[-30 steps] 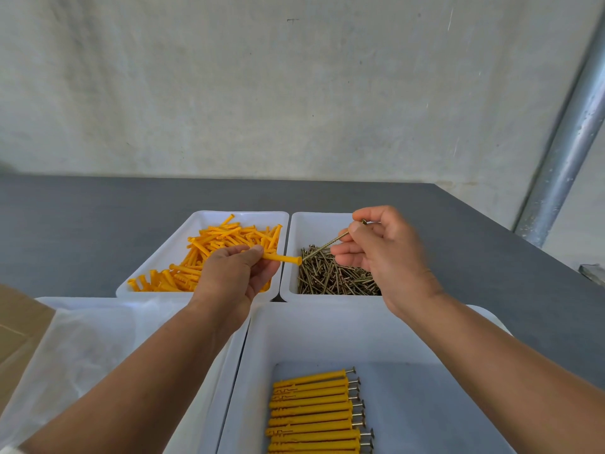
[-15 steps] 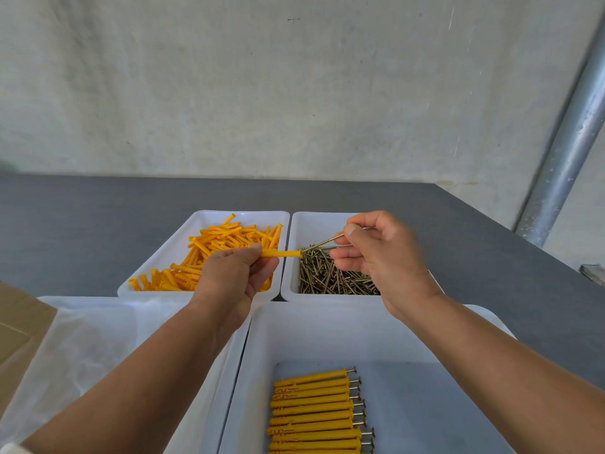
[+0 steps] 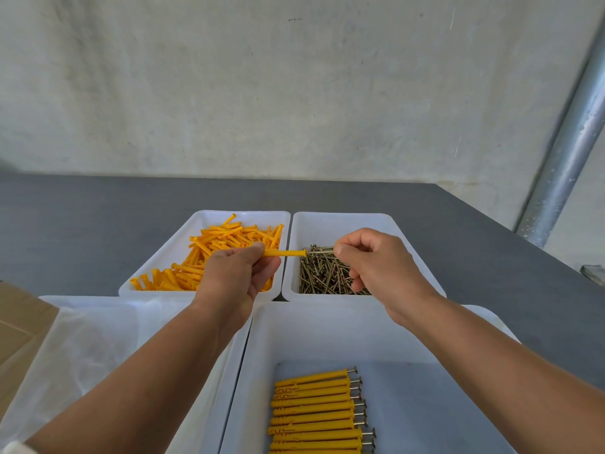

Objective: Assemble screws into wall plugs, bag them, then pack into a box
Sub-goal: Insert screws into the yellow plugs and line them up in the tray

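My left hand (image 3: 240, 276) pinches an orange wall plug (image 3: 284, 253) that points right, level above the gap between two white trays. My right hand (image 3: 376, 260) pinches a brass screw (image 3: 320, 252) whose tip sits in the plug's open end. Behind my left hand a tray (image 3: 209, 221) holds a heap of loose orange plugs (image 3: 222, 244). The tray (image 3: 343, 221) under my right hand holds a pile of screws (image 3: 324, 280). A near white bin (image 3: 327, 332) holds a row of several assembled plugs with screws (image 3: 317, 411).
At the near left a white bin (image 3: 82, 303) holds clear plastic bags (image 3: 82, 348). A cardboard box (image 3: 19, 326) shows at the left edge. The grey table (image 3: 98, 224) ends at the right by a metal pole (image 3: 563, 158); a wall stands behind.
The screw has swung from a slant down to level and its tip has gone into the plug's end. My right hand came lower and nearer to my left hand.
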Tool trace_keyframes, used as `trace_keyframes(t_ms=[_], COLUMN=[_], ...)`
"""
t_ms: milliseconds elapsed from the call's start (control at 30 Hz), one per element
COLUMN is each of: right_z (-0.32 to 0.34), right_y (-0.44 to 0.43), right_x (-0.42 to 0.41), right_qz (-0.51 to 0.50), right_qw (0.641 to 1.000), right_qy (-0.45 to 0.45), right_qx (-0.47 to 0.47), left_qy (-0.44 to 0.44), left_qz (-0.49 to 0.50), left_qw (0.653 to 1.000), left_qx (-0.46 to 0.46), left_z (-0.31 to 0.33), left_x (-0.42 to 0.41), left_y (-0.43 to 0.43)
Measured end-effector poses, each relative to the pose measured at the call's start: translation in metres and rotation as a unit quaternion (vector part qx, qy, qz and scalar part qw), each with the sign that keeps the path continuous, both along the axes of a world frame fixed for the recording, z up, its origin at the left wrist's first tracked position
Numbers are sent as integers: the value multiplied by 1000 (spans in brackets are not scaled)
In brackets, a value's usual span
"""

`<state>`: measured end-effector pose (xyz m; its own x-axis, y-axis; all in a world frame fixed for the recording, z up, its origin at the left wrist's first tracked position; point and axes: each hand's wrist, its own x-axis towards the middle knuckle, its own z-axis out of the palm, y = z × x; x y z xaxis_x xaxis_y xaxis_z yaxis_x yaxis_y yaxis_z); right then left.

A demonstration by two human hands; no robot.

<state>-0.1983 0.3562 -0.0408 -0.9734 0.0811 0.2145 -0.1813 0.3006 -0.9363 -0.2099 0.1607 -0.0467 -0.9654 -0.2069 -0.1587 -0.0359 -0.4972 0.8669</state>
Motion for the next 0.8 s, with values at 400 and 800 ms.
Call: trace_keyframes(t_ms=[400,800], right_z=[-1,1], right_y=[-5,-8], right_x=[6,13], right_qz=[54,76], right_qw=[985,953], right_qy=[6,9], right_qx=[166,294], left_qy=[32,47], left_qz=[-32,-37], left_qw=[997,990], left_qx=[-64,-128], left_z=[-1,-3], left_x=[4,5], left_y=[5,9])
